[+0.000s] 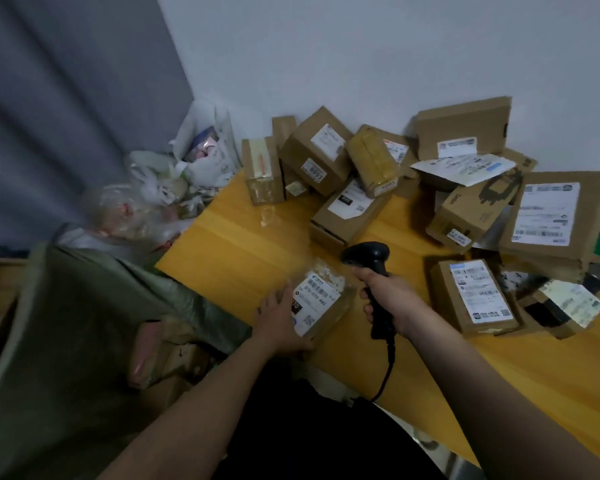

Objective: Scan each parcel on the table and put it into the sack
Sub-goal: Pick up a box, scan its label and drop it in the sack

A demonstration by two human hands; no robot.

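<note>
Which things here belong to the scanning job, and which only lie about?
Job: black handheld scanner in right hand; small labelled brown parcel under left hand; brown cardboard parcels; green sack; yellow table.
Lying about: white plastic bags; grey curtain.

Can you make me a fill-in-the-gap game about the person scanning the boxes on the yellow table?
1. The right hand grips a black ____.
2. The left hand holds a small parcel with a ____ label on top.
3. The green sack hangs off the table's ____ edge.
4. The table top is ____ in colour.

Missing words: scanner; white; left; yellow
</note>
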